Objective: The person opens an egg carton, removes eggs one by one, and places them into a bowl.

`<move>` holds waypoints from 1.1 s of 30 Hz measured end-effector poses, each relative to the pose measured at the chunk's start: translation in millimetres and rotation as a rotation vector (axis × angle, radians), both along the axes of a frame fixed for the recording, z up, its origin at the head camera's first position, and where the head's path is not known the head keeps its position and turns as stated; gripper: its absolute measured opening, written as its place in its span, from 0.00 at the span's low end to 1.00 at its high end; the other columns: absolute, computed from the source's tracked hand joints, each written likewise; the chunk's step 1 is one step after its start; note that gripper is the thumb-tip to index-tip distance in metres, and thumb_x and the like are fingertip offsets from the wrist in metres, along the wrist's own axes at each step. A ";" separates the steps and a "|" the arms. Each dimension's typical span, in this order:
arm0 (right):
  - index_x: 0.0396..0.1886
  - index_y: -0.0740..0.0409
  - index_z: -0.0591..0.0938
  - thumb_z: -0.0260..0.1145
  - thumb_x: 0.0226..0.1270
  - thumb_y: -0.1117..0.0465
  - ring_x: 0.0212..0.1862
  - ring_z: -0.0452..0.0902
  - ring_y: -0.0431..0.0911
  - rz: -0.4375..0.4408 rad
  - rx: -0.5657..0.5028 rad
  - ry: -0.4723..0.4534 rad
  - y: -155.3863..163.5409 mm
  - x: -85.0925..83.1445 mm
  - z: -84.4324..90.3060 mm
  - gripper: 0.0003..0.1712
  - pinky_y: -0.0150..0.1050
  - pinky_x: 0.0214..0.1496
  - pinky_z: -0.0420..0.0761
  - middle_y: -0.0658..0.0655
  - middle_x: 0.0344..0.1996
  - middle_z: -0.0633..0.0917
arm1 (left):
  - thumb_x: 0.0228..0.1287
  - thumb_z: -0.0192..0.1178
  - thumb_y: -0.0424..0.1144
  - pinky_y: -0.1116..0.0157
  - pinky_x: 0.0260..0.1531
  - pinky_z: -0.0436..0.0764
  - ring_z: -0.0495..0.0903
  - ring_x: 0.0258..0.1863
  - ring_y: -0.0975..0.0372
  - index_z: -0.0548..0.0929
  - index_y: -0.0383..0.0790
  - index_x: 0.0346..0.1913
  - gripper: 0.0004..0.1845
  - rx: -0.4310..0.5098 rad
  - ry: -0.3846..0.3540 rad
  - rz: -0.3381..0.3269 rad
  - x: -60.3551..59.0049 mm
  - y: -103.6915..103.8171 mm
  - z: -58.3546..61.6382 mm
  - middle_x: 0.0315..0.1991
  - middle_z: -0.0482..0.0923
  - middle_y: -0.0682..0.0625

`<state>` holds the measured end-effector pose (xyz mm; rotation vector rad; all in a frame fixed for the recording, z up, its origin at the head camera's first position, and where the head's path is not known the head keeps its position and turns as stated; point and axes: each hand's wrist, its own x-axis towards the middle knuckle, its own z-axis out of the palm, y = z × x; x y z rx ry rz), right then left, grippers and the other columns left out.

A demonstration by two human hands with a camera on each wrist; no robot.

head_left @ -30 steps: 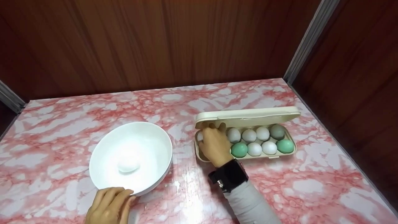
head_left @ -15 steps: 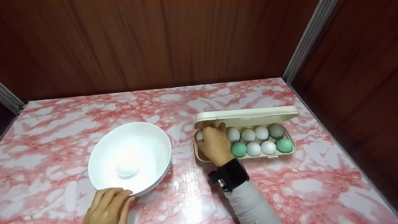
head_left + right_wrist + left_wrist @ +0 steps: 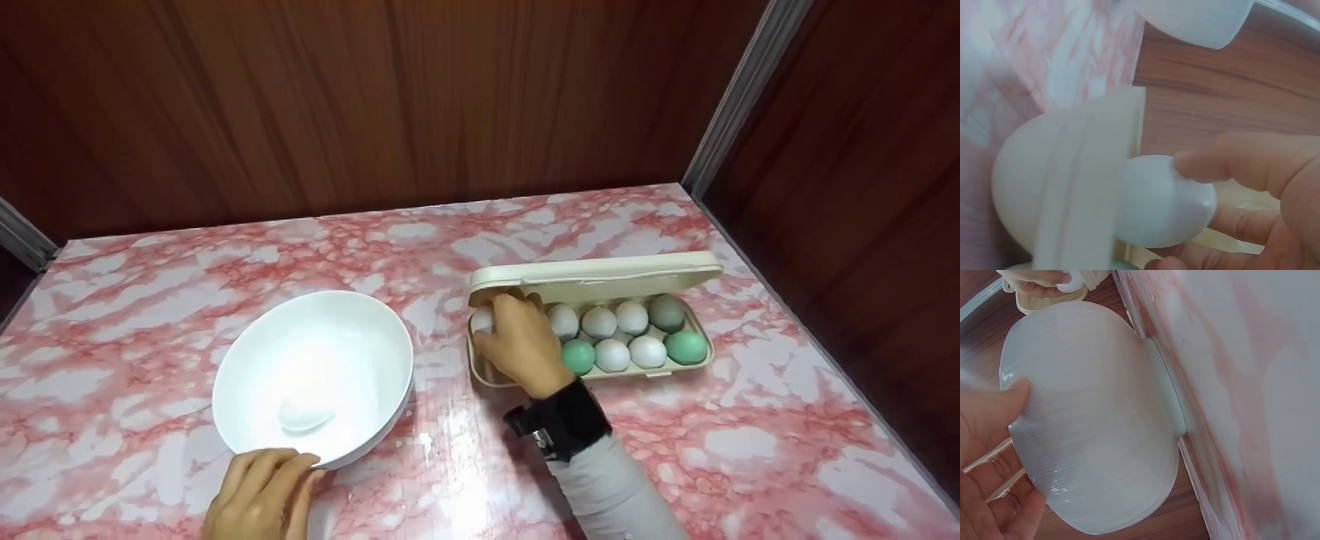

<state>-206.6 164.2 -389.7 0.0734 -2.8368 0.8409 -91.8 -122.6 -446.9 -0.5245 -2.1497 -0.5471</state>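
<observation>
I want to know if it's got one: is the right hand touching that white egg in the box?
Touching. The right wrist view shows the fingers pressed onto the white egg.

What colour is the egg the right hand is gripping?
White; the egg held by the right hand shows best in the right wrist view.
</observation>
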 end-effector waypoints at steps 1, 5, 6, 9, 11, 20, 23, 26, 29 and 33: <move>0.49 0.54 0.86 0.66 0.54 0.64 0.50 0.77 0.63 0.006 -0.003 0.011 0.6 0.5 1.1 0.20 0.53 0.54 0.77 0.60 0.49 0.85 | 0.77 0.43 0.57 0.67 0.25 0.79 0.76 0.30 0.55 0.87 0.37 0.25 0.34 -0.001 -0.001 -0.002 -0.5 0.6 0.2 0.26 0.82 0.47; 0.50 0.58 0.84 0.67 0.54 0.64 0.46 0.81 0.59 0.018 -0.024 0.043 3.9 3.5 4.9 0.20 0.52 0.51 0.79 0.61 0.45 0.86 | 0.77 0.43 0.56 0.65 0.27 0.80 0.77 0.32 0.55 0.87 0.38 0.26 0.33 -0.019 -0.014 -0.010 -2.3 3.8 1.9 0.27 0.82 0.48; 0.50 0.59 0.83 0.67 0.54 0.65 0.45 0.81 0.58 0.018 -0.031 0.040 4.3 4.3 5.9 0.20 0.51 0.50 0.80 0.61 0.44 0.86 | 0.78 0.43 0.56 0.65 0.27 0.80 0.77 0.32 0.55 0.87 0.38 0.26 0.32 -0.023 -0.020 -0.011 -2.4 4.4 2.5 0.27 0.82 0.48; 0.50 0.63 0.81 0.67 0.54 0.64 0.42 0.82 0.56 0.013 -0.051 0.018 3.8 6.6 8.4 0.21 0.50 0.44 0.82 0.62 0.41 0.85 | 0.78 0.42 0.56 0.66 0.26 0.81 0.78 0.32 0.55 0.88 0.37 0.26 0.33 -0.031 -0.029 -0.011 -2.2 5.4 3.7 0.27 0.83 0.48; 0.50 0.63 0.80 0.66 0.55 0.64 0.41 0.82 0.56 0.013 -0.055 0.005 2.5 7.4 9.6 0.21 0.50 0.43 0.82 0.62 0.41 0.85 | 0.78 0.42 0.56 0.67 0.25 0.81 0.77 0.32 0.55 0.88 0.37 0.26 0.34 -0.029 -0.036 -0.007 -1.2 5.4 3.9 0.27 0.83 0.48; 0.46 0.59 0.80 0.66 0.52 0.67 0.43 0.79 0.54 0.078 -0.102 0.037 -4.5 12.5 13.8 0.18 0.47 0.44 0.81 0.62 0.41 0.81 | 0.78 0.42 0.56 0.68 0.26 0.80 0.77 0.32 0.55 0.88 0.36 0.25 0.34 -0.024 -0.036 0.005 1.2 3.7 4.0 0.27 0.83 0.47; 0.45 0.59 0.80 0.67 0.52 0.66 0.42 0.80 0.54 0.091 -0.096 0.034 -7.4 14.0 14.9 0.18 0.47 0.42 0.82 0.62 0.40 0.81 | 0.78 0.42 0.56 0.67 0.26 0.80 0.77 0.32 0.55 0.88 0.36 0.25 0.34 -0.030 -0.036 0.007 1.7 2.8 4.1 0.27 0.83 0.47; 0.46 0.58 0.80 0.68 0.53 0.64 0.41 0.81 0.54 0.088 -0.073 0.015 -10.2 15.1 15.6 0.18 0.47 0.42 0.82 0.62 0.41 0.82 | 0.78 0.42 0.56 0.67 0.26 0.80 0.77 0.32 0.55 0.88 0.36 0.25 0.35 -0.030 -0.041 0.011 2.8 2.0 4.2 0.27 0.83 0.47; 0.48 0.57 0.80 0.69 0.53 0.63 0.42 0.82 0.54 0.091 -0.064 -0.003 -13.6 17.0 17.1 0.20 0.48 0.41 0.82 0.62 0.42 0.82 | 0.78 0.42 0.56 0.67 0.26 0.80 0.77 0.32 0.55 0.88 0.36 0.25 0.35 -0.028 -0.044 0.014 3.7 1.3 4.3 0.27 0.83 0.47; 0.48 0.57 0.80 0.68 0.53 0.62 0.39 0.81 0.52 0.117 -0.083 0.002 -18.4 20.1 18.6 0.20 0.45 0.39 0.82 0.60 0.42 0.82 | 0.78 0.41 0.56 0.66 0.28 0.80 0.78 0.32 0.55 0.88 0.36 0.26 0.35 -0.036 -0.042 0.016 4.2 0.2 4.3 0.27 0.83 0.47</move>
